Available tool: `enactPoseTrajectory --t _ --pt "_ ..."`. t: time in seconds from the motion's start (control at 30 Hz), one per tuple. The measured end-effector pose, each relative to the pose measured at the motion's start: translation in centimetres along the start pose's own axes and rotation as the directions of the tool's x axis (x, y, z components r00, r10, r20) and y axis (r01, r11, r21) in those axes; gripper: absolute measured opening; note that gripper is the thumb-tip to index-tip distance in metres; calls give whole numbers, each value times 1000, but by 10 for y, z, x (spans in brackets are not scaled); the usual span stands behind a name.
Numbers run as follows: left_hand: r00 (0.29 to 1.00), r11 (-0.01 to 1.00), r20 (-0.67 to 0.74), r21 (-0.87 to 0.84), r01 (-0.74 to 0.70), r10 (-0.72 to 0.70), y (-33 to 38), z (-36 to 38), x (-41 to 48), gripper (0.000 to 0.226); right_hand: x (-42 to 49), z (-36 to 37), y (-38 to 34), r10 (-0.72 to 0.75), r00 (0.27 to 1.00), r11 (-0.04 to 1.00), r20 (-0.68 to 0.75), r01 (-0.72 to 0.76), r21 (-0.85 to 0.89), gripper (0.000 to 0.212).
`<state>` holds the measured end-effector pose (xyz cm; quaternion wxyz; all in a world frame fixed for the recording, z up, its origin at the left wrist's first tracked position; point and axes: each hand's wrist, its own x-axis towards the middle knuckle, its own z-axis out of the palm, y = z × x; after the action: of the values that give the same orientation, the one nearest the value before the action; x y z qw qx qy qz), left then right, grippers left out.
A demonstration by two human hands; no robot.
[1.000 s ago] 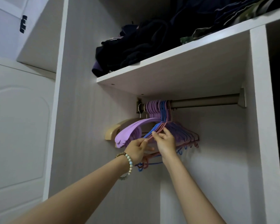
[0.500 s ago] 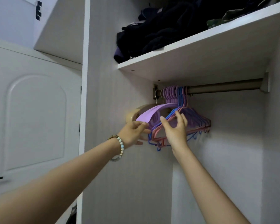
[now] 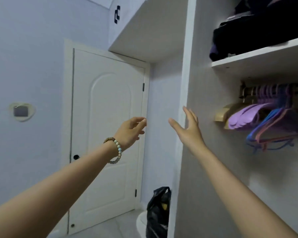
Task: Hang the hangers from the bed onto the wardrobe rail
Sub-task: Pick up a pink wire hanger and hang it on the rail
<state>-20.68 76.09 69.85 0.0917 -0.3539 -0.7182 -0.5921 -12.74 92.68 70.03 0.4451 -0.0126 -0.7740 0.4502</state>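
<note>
While both hands (image 3: 130, 129) (image 3: 187, 129) hang empty, grip released, hangers (image 3: 272, 124) slope down leftward.

Lilac walls (image 3: 33, 57), white arched door (image 3: 108, 134), tiled floor (image 3: 113, 227).

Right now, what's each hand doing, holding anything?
Left hand: loosely curled, empty, in front of the door.
Right hand: open, fingers spread, empty, clear of the hangers.
</note>
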Motion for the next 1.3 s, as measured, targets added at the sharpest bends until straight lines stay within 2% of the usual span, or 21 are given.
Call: enactPoseTrajectory --t 0.13,0.27,0.47,0.63,0.8,1.03,1.13,1.3 --pt "987 979 -119 160 128 -109 -57 -97 -44 41 -33 104 -19 34 972 998 233 -47 51 73" --pt "936 919 -247 242 311 -251 -127 -198 -113 47 -87 226 -34 57 889 995 453 -90 52 74" --pt "773 748 -387 253 614 -503 -231 -332 -256 65 -205 395 -37 134 668 981 732 -195 -1 77" --pt "600 541 -495 276 795 -629 -297 -408 -390 71 -328 502 -25 182 418 975 890 -192 -109 84" --pt "420 322 -558 269 908 -716 -353 -450 -510 76 -443 573 -5 257 224 957 940 -197 -215 91" --pt "130 97 -580 87 991 -804 -428 -461 -650 75 -580 632 36 328 20 928 944 -191 -318 89" --pt "70 62 -566 33 998 -821 -458 -452 -693 69 -632 646 58 352 -34 920 935 -170 -353 88" --pt "-23 21 -537 -76 997 -843 -507 -436 -746 68 -708 663 91 421 -117 860 899 -265 -437 87"
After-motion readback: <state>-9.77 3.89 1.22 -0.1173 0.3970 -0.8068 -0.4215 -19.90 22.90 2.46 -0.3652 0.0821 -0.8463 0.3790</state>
